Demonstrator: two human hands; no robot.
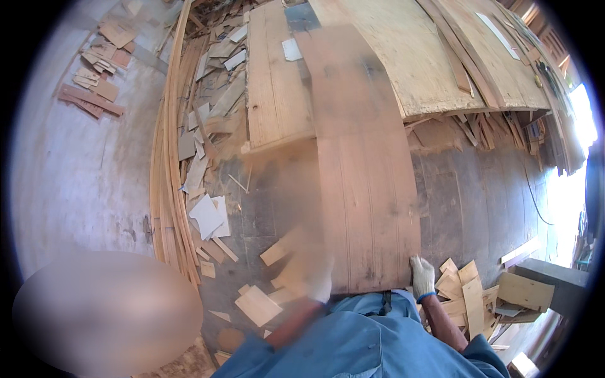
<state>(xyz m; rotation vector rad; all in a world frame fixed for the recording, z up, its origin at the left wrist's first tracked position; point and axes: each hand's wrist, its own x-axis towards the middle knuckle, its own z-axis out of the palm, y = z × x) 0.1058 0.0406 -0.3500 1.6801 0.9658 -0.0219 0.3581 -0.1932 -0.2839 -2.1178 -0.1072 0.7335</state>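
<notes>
At the far left, small brown offcuts (94,88) lie scattered on the pale concrete floor (82,183), well apart from the work. Right of them a bundle of long thin strips (167,176) runs from far to near in a curve, and just beside it a heap of grey and white scraps (211,126) spreads over the darker floor. A few pale squares (257,305) lie near the person's left side, close to the blue shirt (353,340). Farther off, a light plank (274,75) sits beside the heap, its right edge partly covered by the board (365,176). The board is long, thin and reddish brown, with fine grain lines running its length; it reaches from the person's waist out over the plank and toward the big plywood sheets (428,57) at the far right. Its far part is blurred. The left hand (309,274), in a white glove, is at the board's near left corner, but it is too blurred to tell how it grips. The right hand (422,277), also gloved, has its fingers curled round the near right corner, closed on the edge. Right of it lies a pile of light offcuts (472,293) and a grey block (554,274).
</notes>
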